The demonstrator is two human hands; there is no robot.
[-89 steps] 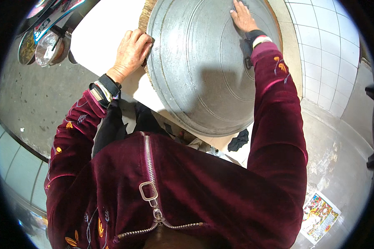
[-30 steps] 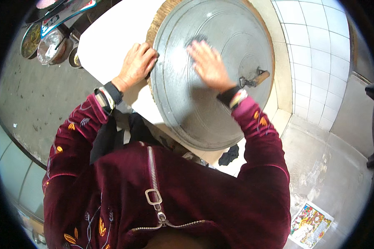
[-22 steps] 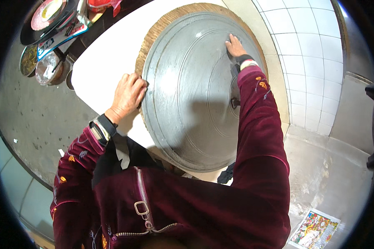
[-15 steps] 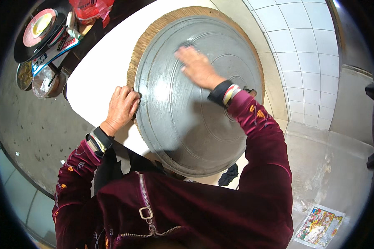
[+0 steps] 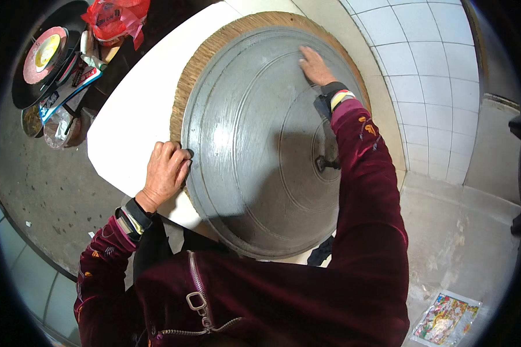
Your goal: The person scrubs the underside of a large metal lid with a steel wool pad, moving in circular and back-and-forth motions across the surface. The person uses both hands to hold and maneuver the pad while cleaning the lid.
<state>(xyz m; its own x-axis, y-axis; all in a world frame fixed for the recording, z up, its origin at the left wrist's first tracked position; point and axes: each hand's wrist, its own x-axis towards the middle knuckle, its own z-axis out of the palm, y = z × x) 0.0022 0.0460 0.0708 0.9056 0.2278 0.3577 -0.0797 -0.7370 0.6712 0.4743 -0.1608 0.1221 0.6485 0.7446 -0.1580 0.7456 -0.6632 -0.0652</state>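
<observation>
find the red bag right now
In the head view, the red bag is at the upper left, between the pink plate and the white table.

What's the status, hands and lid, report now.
Left hand at edge of metal lid. Right hand on lid's far part. Right sleeve partly hides handle.

And it's satin-sheened metal on the domed lid [image 5: 255, 115], rough fibre round the rim [image 5: 192, 66], smooth countertop [image 5: 127, 115], plush velvet sleeve [image 5: 367, 185]!
</observation>
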